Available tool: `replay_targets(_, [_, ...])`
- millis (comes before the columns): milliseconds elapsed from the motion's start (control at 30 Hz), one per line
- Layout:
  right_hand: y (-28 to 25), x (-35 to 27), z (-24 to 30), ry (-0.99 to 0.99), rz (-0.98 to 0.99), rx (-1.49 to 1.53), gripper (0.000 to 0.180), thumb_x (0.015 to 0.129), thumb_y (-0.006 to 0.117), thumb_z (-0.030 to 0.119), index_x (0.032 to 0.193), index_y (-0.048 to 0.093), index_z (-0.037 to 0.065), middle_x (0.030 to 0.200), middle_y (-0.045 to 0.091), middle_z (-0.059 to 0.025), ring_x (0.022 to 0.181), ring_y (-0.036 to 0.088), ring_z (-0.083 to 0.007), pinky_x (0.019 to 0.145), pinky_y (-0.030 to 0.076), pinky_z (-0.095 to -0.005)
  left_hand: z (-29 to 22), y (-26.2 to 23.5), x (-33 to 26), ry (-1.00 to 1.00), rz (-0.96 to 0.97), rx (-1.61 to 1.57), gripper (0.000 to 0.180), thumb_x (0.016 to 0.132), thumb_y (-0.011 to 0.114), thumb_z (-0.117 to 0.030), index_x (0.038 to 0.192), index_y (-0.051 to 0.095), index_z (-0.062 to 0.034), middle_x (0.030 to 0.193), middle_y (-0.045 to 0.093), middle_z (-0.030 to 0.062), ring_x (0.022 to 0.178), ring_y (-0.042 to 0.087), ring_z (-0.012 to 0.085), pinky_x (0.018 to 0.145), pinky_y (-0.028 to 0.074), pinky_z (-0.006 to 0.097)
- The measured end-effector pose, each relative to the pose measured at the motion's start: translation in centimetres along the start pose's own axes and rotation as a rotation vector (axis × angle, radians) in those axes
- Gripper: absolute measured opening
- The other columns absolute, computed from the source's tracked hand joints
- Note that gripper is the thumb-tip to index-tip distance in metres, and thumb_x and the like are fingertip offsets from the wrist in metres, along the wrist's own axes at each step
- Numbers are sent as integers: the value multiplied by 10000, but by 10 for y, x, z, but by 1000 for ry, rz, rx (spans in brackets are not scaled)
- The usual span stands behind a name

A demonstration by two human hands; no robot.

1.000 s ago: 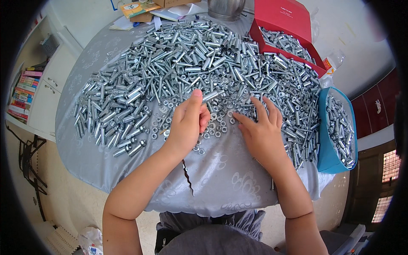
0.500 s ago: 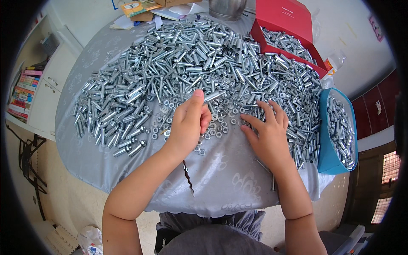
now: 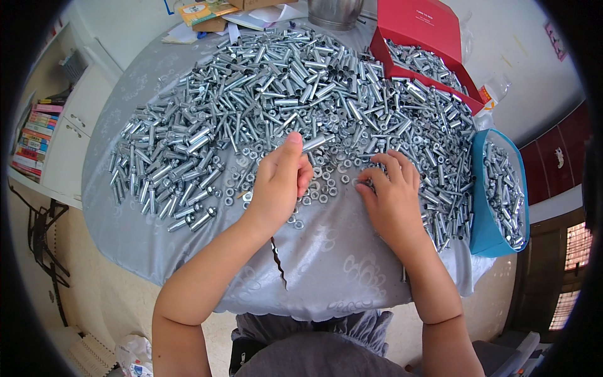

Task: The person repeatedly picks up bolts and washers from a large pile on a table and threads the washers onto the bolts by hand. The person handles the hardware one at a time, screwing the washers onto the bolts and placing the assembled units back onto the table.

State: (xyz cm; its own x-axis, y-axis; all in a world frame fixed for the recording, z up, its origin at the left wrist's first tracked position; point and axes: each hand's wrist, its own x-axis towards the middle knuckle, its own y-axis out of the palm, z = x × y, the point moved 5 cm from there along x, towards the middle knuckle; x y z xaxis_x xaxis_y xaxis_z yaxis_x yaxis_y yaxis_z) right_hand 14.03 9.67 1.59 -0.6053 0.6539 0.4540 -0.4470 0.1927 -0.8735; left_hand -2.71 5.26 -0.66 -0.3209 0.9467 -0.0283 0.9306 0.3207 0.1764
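Observation:
My left hand (image 3: 276,185) is closed, thumb uppermost, around a shiny metal sleeve (image 3: 318,143) that sticks out past the thumb to the right. Just beyond and below that hand lie loose hex nuts and washers (image 3: 323,182) in a small patch. To the right of the patch, my right hand (image 3: 396,198) reaches down to the near edge of the pile. Its fingers are bent and the thumb and index tips come close together; whatever is between them is too small to make out. A big heap of metal sleeves and bolts (image 3: 282,81) spreads beyond both hands.
Assembled anchor bolts (image 3: 179,179) lie at the left. A red box (image 3: 468,78) at the far right and a blue fabric bin (image 3: 487,232) at the right edge hold more hardware. A metal bucket (image 3: 336,14) stands at the back. The grey tablecloth (image 3: 314,264) has a dark, wavy-edged tear.
My right hand has drawn its fingers in from spread to bent, with thumb and index closer together, and shifted slightly left. My left hand stays where it was, still around the sleeve.

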Motion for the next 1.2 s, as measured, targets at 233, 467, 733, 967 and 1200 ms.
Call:
replay_targets(233, [-8,3,-10,100,-25,491,142,697,665,36,818,591,30,881,576,-59,926,534,-240,832,398,-341,5,0,-2,-39,85,100,513,915,323,-490,575,344,-106,517,403,11,453,368,84,449,289,216])
replay_targets(467, [0,-5,-14,532,16,1311,140,814,615,78,918,571,-5,834,595,-34,734,562,-98,691,461,-224,7,19,-10,-101,362,162,549,920,295,-494,546,366,-98,495,364,-12,460,339,71,456,279,217])
replay_targets(733, [16,-7,-19,726,256,1607,157,833,598,127,942,575,16,830,580,-22,744,557,-104,698,463,-234,-2,29,-17,-126,436,149,569,925,267,-495,531,364,-96,494,361,-17,459,333,66,459,277,213])
replay_targets(967, [15,-6,-21,616,272,1821,135,834,592,113,934,577,24,811,573,-18,723,552,-108,679,465,-245,-1,26,-15,-91,448,140,569,925,261,-501,545,368,-93,495,363,-17,461,333,65,461,279,214])
replay_targets(1200, [12,-6,-14,631,328,1783,129,820,612,108,914,575,29,795,567,-16,708,543,-109,631,439,-230,2,28,-18,-109,512,173,551,923,264,-506,571,378,-99,504,372,-20,464,330,62,459,275,211])
